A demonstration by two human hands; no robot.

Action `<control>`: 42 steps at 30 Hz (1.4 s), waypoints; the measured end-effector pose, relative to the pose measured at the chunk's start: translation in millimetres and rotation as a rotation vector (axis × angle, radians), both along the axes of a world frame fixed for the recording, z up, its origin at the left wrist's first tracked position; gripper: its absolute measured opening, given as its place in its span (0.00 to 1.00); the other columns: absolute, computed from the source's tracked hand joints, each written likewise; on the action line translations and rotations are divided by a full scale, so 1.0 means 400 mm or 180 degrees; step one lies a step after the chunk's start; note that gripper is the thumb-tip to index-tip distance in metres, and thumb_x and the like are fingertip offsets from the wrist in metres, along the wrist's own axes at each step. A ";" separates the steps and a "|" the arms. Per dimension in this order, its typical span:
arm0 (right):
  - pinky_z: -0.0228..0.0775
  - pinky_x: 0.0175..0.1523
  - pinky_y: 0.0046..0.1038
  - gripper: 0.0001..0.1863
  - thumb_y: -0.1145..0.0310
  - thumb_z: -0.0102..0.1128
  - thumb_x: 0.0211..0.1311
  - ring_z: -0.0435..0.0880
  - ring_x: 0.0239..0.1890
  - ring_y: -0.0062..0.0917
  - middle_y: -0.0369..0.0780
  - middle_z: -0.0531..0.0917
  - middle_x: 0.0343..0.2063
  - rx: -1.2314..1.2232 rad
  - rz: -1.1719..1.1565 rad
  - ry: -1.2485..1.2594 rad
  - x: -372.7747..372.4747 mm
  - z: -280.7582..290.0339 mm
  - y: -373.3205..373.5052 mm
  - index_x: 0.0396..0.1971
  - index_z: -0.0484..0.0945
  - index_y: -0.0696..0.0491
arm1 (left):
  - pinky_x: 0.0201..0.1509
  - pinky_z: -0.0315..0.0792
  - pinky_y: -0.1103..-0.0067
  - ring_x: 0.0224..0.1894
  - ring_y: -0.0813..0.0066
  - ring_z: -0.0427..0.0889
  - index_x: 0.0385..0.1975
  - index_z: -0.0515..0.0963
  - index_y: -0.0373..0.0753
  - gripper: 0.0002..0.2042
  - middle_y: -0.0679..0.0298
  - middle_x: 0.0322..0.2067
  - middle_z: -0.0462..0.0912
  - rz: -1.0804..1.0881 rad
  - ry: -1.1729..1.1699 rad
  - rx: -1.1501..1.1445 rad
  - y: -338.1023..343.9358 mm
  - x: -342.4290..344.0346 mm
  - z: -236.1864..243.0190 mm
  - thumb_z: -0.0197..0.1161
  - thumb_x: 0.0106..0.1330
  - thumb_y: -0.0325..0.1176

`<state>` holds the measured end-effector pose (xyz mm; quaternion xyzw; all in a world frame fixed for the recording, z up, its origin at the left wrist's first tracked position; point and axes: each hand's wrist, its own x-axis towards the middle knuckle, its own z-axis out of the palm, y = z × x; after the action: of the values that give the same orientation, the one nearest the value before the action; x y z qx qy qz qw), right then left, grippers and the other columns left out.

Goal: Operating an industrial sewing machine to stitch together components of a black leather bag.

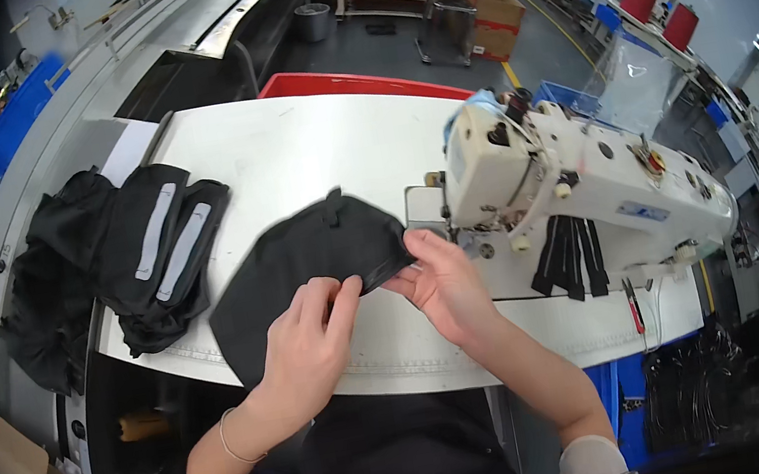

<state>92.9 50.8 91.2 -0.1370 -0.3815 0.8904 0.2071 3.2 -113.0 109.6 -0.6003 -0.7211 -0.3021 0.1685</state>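
Black cloth (292,252) was over the desk (353,141), left of the sewing machine (608,163). Left hand (307,329) pinched its near edge; right hand (448,286) gripped the end toward the machine. Step looked like edge-straightening; next move seemingly called for firm, even pinches.

Table (283,143): fabric pile (62,260) left, sewing machine (617,157) right, cloth (288,262) between; bin (335,81) behind, apparently lower.

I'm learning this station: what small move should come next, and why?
Probably ease the black cloth rightward: the left hand and right hand both hold its edge, and the sewing machine stands just to its right.
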 end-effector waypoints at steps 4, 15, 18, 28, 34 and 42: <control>0.72 0.54 0.34 0.14 0.68 0.43 0.70 0.78 0.49 0.30 0.46 0.74 0.50 -0.0136 0.0125 -0.0748 0.098 -0.112 0.051 0.49 0.67 0.61 | 0.27 0.70 0.74 0.25 0.65 0.75 0.30 0.73 0.33 0.07 0.59 0.27 0.70 -0.0673 -0.1285 -0.0851 0.059 -0.034 -0.131 0.65 0.54 0.24; 0.57 0.67 0.36 0.22 0.71 0.53 0.54 0.69 0.59 0.31 0.41 0.71 0.54 0.7605 -0.0779 0.0711 0.168 -0.100 0.016 0.51 0.70 0.56 | 0.24 0.60 0.88 0.21 0.89 0.63 0.29 0.73 0.37 0.13 0.76 0.19 0.68 -0.0681 -0.4016 -0.1119 0.162 -0.108 -0.113 0.71 0.55 0.36; 0.57 0.67 0.36 0.22 0.71 0.52 0.54 0.68 0.59 0.32 0.41 0.71 0.54 0.7803 -0.1063 0.0401 0.123 -0.107 0.039 0.52 0.70 0.56 | 0.25 0.62 0.88 0.22 0.90 0.66 0.31 0.73 0.39 0.14 0.76 0.20 0.70 -0.0466 -0.4671 -0.1436 0.161 -0.116 -0.091 0.67 0.59 0.42; 0.57 0.65 0.34 0.25 0.70 0.53 0.54 0.68 0.55 0.26 0.37 0.74 0.45 0.7900 -0.1304 0.1043 0.095 -0.108 0.046 0.55 0.68 0.47 | 0.29 0.63 0.88 0.27 0.89 0.68 0.34 0.73 0.39 0.13 0.74 0.23 0.73 -0.0608 -0.4865 -0.1337 0.152 -0.130 -0.107 0.61 0.64 0.42; 0.64 0.59 0.34 0.16 0.72 0.54 0.44 0.75 0.47 0.32 0.44 0.79 0.39 0.8169 -0.0418 0.0765 0.086 -0.137 0.042 0.35 0.78 0.63 | 0.35 0.66 0.85 0.30 0.89 0.69 0.42 0.75 0.36 0.09 0.73 0.28 0.76 -0.0439 -0.3566 -0.1314 0.140 -0.109 -0.040 0.59 0.64 0.28; 0.63 0.57 0.40 0.22 0.77 0.54 0.42 0.71 0.51 0.42 0.53 0.74 0.48 0.5944 0.0665 -0.0560 -0.005 -0.169 -0.050 0.41 0.74 0.70 | 0.41 0.71 0.70 0.40 0.62 0.75 0.29 0.75 0.31 0.07 0.58 0.38 0.72 0.0057 0.0631 0.0143 0.260 -0.050 -0.005 0.57 0.50 0.20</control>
<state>90.9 30.8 23.5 0.0524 -0.9652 0.2250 0.1227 -16.7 -9.1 107.4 -0.6168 -0.6993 -0.2559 0.2551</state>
